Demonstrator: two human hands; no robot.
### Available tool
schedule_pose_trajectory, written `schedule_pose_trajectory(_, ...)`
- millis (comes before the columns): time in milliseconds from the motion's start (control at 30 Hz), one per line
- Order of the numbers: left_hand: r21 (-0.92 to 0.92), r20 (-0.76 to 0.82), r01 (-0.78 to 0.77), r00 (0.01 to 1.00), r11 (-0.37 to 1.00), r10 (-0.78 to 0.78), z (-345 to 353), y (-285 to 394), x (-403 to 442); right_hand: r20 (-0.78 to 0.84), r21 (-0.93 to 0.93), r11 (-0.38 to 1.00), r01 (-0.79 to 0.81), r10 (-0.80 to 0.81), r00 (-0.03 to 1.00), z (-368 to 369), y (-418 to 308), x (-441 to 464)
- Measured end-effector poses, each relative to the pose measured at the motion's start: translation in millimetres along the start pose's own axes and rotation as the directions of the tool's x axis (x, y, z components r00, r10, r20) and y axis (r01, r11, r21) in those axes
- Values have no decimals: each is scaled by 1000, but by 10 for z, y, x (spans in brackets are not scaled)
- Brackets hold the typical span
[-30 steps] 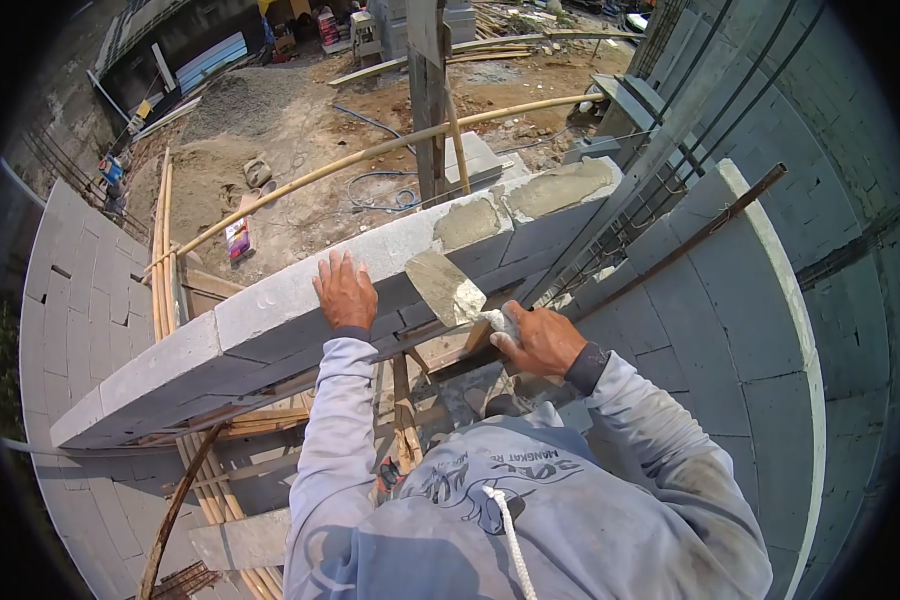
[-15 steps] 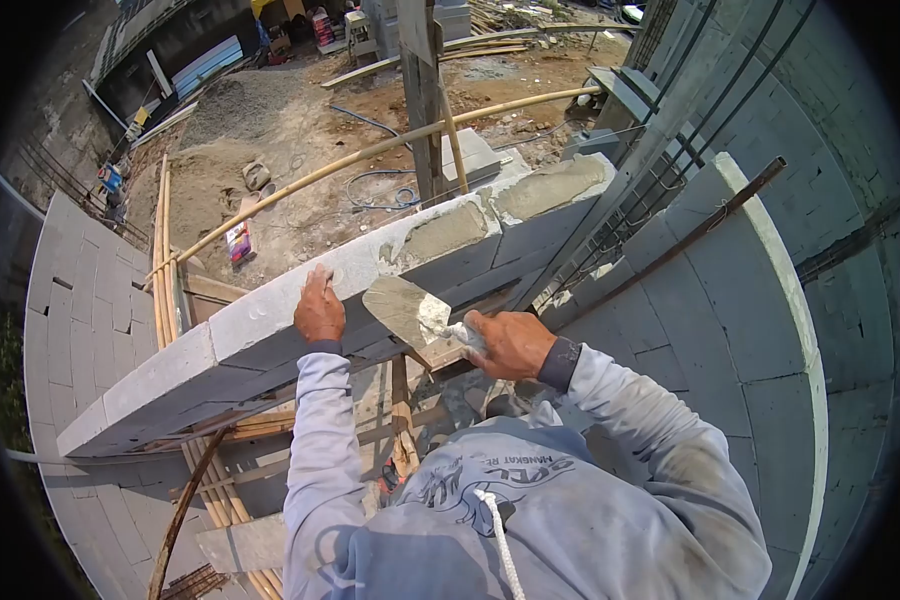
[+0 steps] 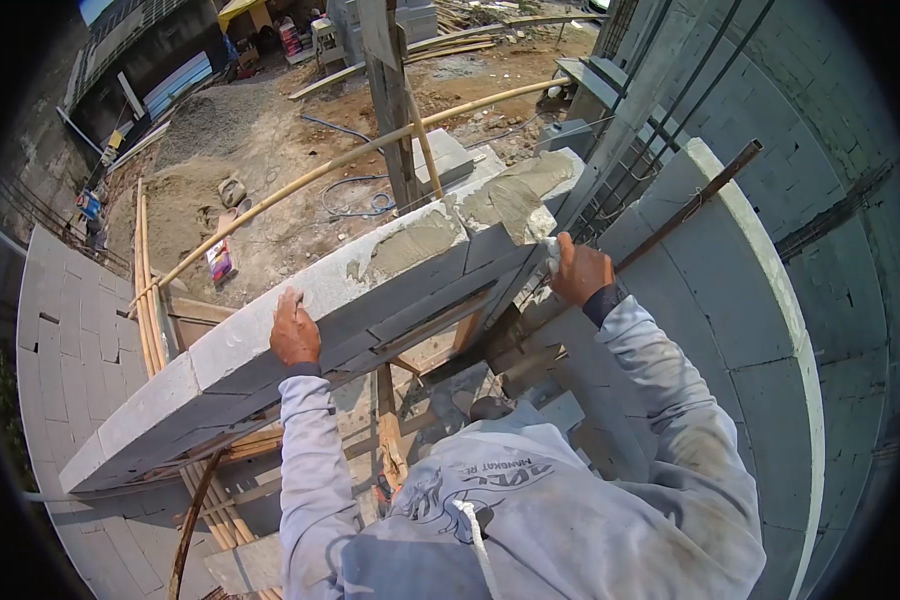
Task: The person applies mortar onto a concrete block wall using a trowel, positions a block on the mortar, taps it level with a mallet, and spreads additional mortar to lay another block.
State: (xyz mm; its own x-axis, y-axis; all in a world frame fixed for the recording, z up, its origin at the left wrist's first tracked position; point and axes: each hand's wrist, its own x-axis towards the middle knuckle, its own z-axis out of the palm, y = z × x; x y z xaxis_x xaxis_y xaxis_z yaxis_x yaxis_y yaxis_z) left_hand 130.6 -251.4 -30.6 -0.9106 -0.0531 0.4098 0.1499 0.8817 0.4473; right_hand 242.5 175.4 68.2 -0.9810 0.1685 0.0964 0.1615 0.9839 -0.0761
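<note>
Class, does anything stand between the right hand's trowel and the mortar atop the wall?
Nothing visible does: the trowel is at the mortar, and the left hand is well aside, along the wall.

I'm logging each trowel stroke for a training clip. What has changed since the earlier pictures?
The right hand and trowel have swung forward and to the right, to the mortar at the right end of the wall. The left mortar patch looks longer toward the left hand. The trowel is still held, and the left hand stays at the wall's top edge.
</note>
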Motion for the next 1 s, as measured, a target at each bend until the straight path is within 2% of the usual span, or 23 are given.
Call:
schedule_pose_trajectory(33,1,-8,-1,1000,1000,1,10,0,24,20,10,999,-44,44,999,3,25,0)
schedule_pose_trajectory(233,-39,-8,39,999,998,-39,28,19,12,173,367,930,-2,-66,983,-152,-172,-521)
schedule_pose_trajectory(367,-44,-14,31,999,999,-32,43,5,6,-21,457,889,15,-6,1000,-102,-88,-264)
schedule_pose_trajectory(467,-40,-21,29,999,999,-30,18,20,14,-143,320,945,73,-29,989,478,200,34)
schedule_pose_trajectory(533,-56,-26,29,999,998,-31,18,30,5,-166,361,930,74,-14,986,425,-56,42)
schedule_pose_trajectory(600,-33,-46,0,999,999,-2,46,1,9,-94,458,889,3,46,994,250,-509,12)
schedule_pose_trajectory(633,-21,-50,-19,999,1000,18,47,-6,7,-118,380,925,29,17,993,252,-675,9)
schedule_pose_trajectory(733,-29,-43,-22,999,999,21,34,-9,7,-11,268,964,-1,4,1000,417,-903,22)
schedule_pose_trajectory(867,-8,-46,-21,999,1000,21,31,-3,1,74,218,975,51,-69,995,349,-777,-272)
schedule_pose_trajectory(933,-10,-54,-13,998,1000,12,71,-18,0,27,262,958,119,-131,991,335,-655,-602)
schedule_pose_trajectory(1000,-19,-59,-10,998,1000,9,79,-11,7,64,215,969,122,-139,988,325,-558,-906)
